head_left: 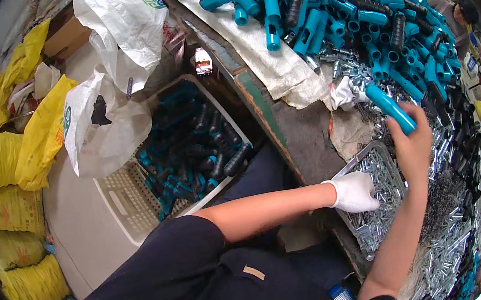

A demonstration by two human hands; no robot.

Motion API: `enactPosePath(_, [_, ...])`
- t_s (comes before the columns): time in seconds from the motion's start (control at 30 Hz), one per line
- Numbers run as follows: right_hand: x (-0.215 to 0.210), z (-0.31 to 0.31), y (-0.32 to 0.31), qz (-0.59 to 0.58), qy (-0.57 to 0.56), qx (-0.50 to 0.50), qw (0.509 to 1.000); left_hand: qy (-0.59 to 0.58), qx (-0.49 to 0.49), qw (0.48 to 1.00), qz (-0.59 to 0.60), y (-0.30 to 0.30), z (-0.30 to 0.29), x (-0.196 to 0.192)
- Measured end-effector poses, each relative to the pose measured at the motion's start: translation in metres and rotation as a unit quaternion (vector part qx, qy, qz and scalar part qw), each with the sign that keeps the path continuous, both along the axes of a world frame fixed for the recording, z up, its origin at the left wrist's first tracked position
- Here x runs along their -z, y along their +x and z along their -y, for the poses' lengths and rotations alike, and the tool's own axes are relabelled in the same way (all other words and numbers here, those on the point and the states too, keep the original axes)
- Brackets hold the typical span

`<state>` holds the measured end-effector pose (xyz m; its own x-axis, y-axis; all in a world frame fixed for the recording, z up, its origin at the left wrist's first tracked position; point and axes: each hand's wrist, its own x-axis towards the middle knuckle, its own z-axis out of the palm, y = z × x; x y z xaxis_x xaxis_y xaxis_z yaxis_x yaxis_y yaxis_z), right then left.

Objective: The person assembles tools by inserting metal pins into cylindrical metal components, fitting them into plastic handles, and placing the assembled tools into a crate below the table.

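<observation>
My right hand (414, 142), bare, grips a teal plastic handle (391, 109) by its lower end; the handle points up and to the left, over the edge of the heap of parts. Down in a grey metal tray (400, 169) is my left hand (353, 191), in a white glove. Its fingers are curled among small metal pins (382, 175); what they hold, if anything, is hidden. The tray stands by the near edge of the workbench (312, 140), close to my right forearm.
A large pile of teal and black handles (321, 21) covers the far bench. Loose metal parts and springs (442, 202) lie to the right. At left stand a white crate (129, 201) of handles, white plastic bags (128, 34) and stacked yellow sacks (19, 218).
</observation>
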<state>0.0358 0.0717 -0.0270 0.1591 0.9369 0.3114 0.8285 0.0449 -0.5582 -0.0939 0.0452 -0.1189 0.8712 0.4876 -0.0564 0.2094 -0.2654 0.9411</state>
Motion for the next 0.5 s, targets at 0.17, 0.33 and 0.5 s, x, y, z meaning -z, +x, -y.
enactPosePath(0.17, [-0.009,0.141,0.034,-0.293,0.086,0.065,0.950,0.004,0.012,1.000,-0.023,0.000,-0.002,-0.002])
enactPosePath(0.33, [0.044,0.245,0.061,-0.504,0.154,0.245,0.814,0.002,0.055,0.999,-0.002,-0.009,0.001,-0.015])
enactPosePath(0.5, [0.088,0.286,0.060,-0.551,0.145,0.345,0.746,0.005,0.111,0.993,-0.040,-0.023,0.014,-0.038])
